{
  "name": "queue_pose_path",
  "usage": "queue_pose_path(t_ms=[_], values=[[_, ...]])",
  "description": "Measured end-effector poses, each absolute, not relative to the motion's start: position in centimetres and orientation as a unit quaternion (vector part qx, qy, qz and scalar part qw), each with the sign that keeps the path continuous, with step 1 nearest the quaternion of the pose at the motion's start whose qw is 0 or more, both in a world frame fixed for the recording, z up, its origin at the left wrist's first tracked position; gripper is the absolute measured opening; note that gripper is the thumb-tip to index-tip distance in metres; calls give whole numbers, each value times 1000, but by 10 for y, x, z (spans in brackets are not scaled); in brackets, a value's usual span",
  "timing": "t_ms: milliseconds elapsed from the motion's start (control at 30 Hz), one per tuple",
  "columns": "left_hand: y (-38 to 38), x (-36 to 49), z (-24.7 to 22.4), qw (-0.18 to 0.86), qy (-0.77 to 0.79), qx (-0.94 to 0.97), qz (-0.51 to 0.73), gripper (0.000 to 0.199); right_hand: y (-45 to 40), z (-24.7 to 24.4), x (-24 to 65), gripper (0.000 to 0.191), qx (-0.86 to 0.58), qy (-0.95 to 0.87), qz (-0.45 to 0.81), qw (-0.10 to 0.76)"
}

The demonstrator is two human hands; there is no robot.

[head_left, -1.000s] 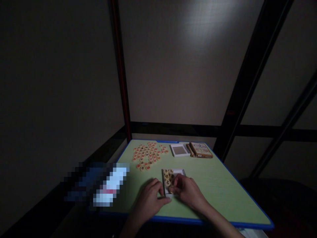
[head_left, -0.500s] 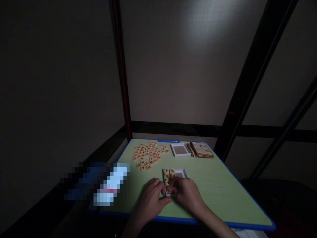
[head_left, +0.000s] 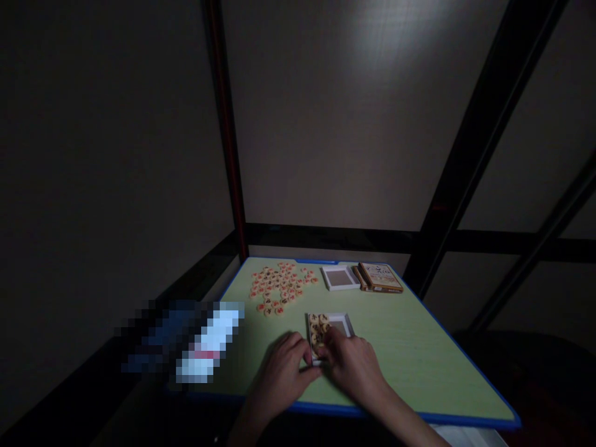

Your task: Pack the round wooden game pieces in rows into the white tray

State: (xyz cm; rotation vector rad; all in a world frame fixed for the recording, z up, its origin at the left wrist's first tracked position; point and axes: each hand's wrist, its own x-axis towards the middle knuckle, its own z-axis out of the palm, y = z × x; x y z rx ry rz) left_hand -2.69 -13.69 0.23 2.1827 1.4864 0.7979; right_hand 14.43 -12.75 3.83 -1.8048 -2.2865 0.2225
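A shallow white box [head_left: 350, 324] lies near the front of the green table, with several round wooden pieces [head_left: 314, 318] in rows along its left side. My left hand [head_left: 286, 366] rests at the box's near left corner, its thumb and fingers apart around that corner and nothing seen held in them. Over the near part of the box is my right hand [head_left: 351, 363], fingers bent together on a piece at the right of the rows. That piece is mostly hidden under the fingers. Many more pieces with red or dark characters [head_left: 277, 282] lie loose at the table's back left.
A second white tray [head_left: 341, 278] stands at the back of the green table [head_left: 410, 354]. Right of it are brown printed box parts [head_left: 380, 277]. The table has a blue edge. A pixelated bright patch covers the left edge, and dark walls stand behind.
My right fingers have shifted slightly up and right over the pieces in the box. My left hand stays at the corner. The view has tilted a little.
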Motion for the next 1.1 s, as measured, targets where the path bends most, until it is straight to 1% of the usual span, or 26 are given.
queue_pose_path(t_ms=[167, 333, 667, 967, 1100], values=[[-137, -27, 2, 189, 541, 772, 275, 13, -124, 43, 149, 14, -618, -766, 106, 141], [-138, -27, 5, 206, 550, 765, 265, 24, -124, 42, 151, 13, -608, -769, 129, 150], [-139, -26, 9, 199, 539, 772, 273, 22, -122, 32, 152, 12, -590, -776, 147, 170], [-140, -27, 7, 193, 531, 776, 279, 18, -123, 34, 152, 18, -595, -778, 127, 157], [-140, -26, 6, 189, 543, 768, 282, 15, -127, 33, 150, 24, -574, -791, 117, 174]])
